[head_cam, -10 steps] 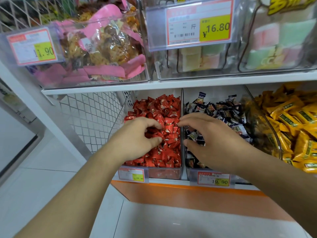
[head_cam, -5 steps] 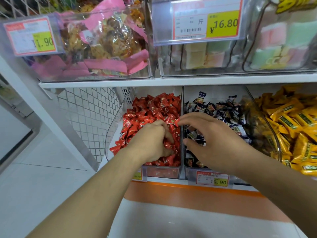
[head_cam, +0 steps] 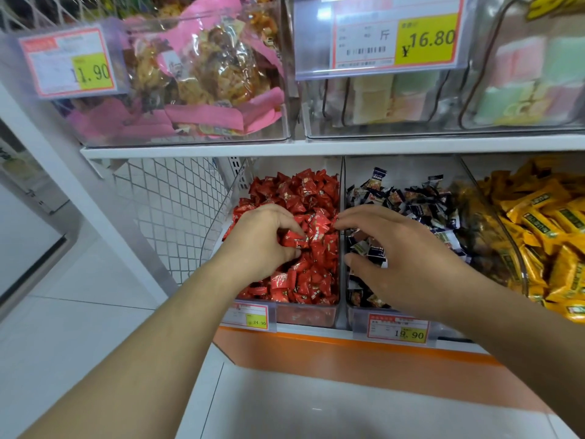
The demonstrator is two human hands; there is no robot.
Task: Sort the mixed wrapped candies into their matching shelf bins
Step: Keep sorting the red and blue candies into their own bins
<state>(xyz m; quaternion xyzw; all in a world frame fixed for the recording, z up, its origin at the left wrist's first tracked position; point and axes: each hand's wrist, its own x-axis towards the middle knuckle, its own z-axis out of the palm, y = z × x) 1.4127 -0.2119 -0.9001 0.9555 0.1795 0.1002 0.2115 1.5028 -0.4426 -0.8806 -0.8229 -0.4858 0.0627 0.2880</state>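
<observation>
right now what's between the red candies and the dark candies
In the head view, one clear bin wall stands between the red candies and the dark candies. The right hand's fingertips reach over it.

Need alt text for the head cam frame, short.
A person's left hand digs curled fingers into a bin of red candies, while the right hand hovers spread over the neighbouring bin of dark-wrapped candies. Yellow packets fill the next bin; an upper shelf holds more snacks.

L hand (head_cam: 262,239) in red candies (head_cam: 304,198), R hand (head_cam: 399,258) over dark candies (head_cam: 411,201)
</observation>
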